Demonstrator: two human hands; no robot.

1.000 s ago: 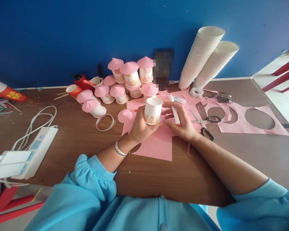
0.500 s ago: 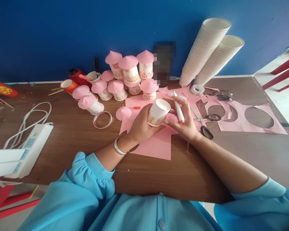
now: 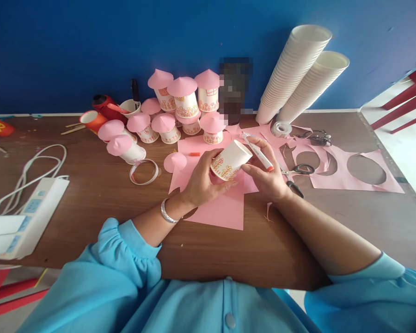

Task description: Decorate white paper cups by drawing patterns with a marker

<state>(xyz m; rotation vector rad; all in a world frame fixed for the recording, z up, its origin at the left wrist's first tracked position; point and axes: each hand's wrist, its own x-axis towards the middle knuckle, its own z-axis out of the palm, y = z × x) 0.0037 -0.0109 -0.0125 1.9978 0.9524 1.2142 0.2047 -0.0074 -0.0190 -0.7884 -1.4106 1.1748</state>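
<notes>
My left hand is wrapped round a white paper cup with flowers and grass drawn in red and yellow near one end. The cup leans to the right over pink paper sheets. In my right hand is a white marker with a red end; the fingers on that side also come close to the cup's edge, and I cannot tell if they touch it. A small orange-red marker cap lies on the pink paper, near a loose pink paper cone.
Decorated cups with pink cone roofs stand at the back. Tall stacks of paper cups lean on the wall. Scissors, clear tape and cut pink paper lie to the right; a tape ring and power strip to the left.
The cup has turned and tilted further to the right in my left hand, bringing more of its drawn flowers into view. My right hand with the marker has shifted slightly right.
</notes>
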